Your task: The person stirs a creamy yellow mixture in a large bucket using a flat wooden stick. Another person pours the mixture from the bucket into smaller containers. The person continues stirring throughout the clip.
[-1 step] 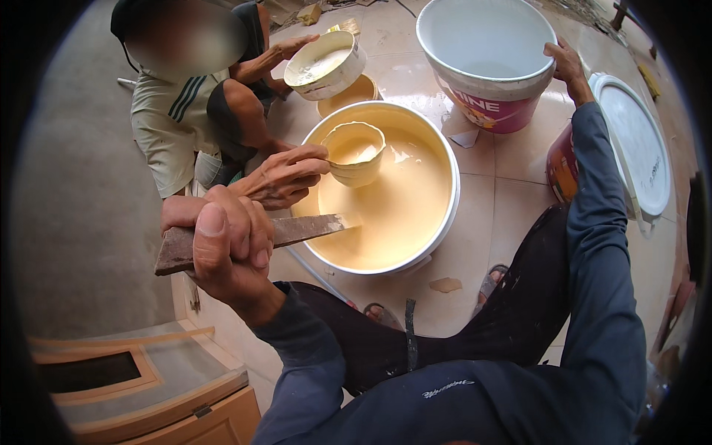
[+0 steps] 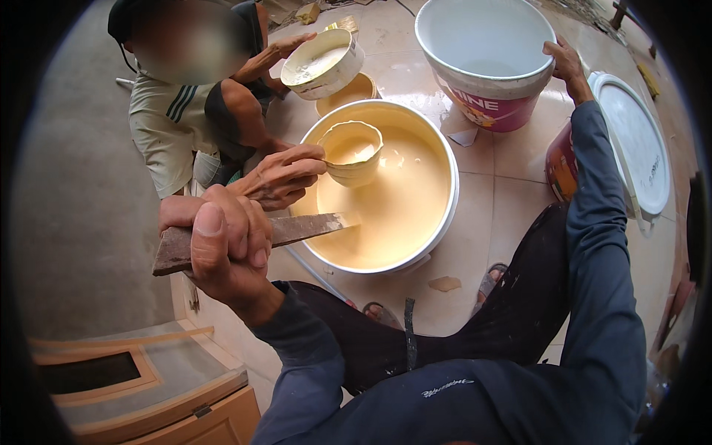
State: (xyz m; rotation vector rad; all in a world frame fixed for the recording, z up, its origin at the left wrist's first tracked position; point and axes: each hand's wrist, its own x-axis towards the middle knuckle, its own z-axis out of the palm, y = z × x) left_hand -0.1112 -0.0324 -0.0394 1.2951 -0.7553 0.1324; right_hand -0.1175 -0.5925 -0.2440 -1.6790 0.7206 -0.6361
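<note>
My left hand [image 2: 233,237] is closed around a flat wooden stick [image 2: 300,228], whose far end dips into cream-yellow paint [image 2: 408,200]. The paint fills much of a round white-rimmed bucket [image 2: 453,185] in front of me. At the far right, my right hand [image 2: 568,63] grips the rim of a second, larger-looking bucket [image 2: 512,104], white inside with a purple-red band. A co-worker's hand [image 2: 285,178] holds a small paint-coated cup [image 2: 352,172] over the paint, close beyond my stick. The co-worker's other hand [image 2: 297,44] holds a shallow white tub [image 2: 322,81].
Beneath the shallow tub stands another tub [image 2: 348,95], with a paintbrush [image 2: 343,26] beyond. At right, a white lid [image 2: 641,148] leans by another bucket [image 2: 558,167]. A wooden cabinet or door panel [image 2: 178,400] lies lower left. The co-worker [image 2: 167,126] crouches at far left.
</note>
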